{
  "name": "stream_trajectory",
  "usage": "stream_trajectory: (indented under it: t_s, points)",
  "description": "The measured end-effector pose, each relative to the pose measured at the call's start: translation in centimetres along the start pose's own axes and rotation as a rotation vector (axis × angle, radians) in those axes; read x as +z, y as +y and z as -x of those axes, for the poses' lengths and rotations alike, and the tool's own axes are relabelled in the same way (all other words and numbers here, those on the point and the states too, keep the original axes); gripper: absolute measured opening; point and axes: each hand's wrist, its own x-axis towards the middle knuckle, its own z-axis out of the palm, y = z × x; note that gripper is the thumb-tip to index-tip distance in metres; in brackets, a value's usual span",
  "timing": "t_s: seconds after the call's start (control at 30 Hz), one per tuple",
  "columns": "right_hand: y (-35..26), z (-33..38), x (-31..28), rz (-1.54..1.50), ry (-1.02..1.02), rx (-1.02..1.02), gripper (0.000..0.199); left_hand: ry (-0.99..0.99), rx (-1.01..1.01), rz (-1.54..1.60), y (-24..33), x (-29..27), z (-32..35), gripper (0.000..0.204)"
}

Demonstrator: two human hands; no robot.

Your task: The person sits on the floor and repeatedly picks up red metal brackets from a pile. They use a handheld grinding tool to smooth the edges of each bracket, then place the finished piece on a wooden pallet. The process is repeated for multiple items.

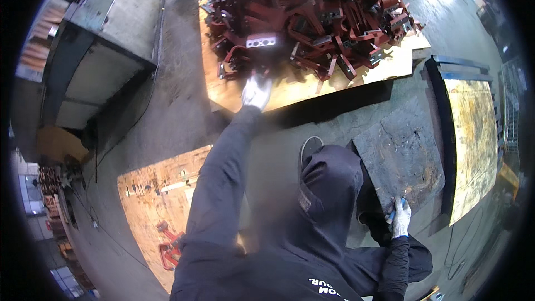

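What serves to hold the parts here is a broad plywood platform (298, 90), raised above the floor with dark shadow under its near edge. It lies beneath and beyond the person's left hand (257, 92), and it carries a great tangled heap of dark red brackets (312, 19). The left hand, in a white glove, reaches with its arm out straight to the heap's near edge, fingertips right up against the red metal; it is blurred, so I can't tell whether the fingers pinch a piece.

The brackets look angular, with bent arms and plates, painted a dull brownish red with greyish unpainted ends. Just past the left fingertips, one pale metal face (261, 40) with dark round holes catches the light.

The right hand, also white-gloved (400, 220), is well back toward the body, curled at the near edge of a dark, scuffed square board (398, 150). Something small and blue (392, 215) shows at its fingers; I can't tell whether it is gripped. To the right of that hand stands a stained, pale wooden panel (473, 139).

Back and left of the left hand, a second plywood sheet (147, 217) bears a red piece (170, 251). Farther left stands a big grey metal cabinet (106, 72), its inside hidden from me.
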Motion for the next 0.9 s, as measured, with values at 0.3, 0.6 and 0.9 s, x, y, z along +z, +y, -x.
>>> stream_trajectory:
  t_s: [0.3, 0.6, 0.9]
  points:
    - [1.5, 0.0, -1.6, -0.010, 0.066, 0.134, 0.027, -0.709, -0.422, -0.896, 4.2, 8.0, -14.7, 0.038]
    - [-0.8, 1.6, -1.4, -0.132, 0.002, 0.078, 0.026, -0.273, -0.017, -0.826, 6.3, -1.1, -7.1, 0.015]
    - [-1.0, 3.6, -3.7, -0.140, 0.066, -0.109, 0.029, -0.226, -0.252, 1.581, -0.1, -5.3, -6.8, 0.023]
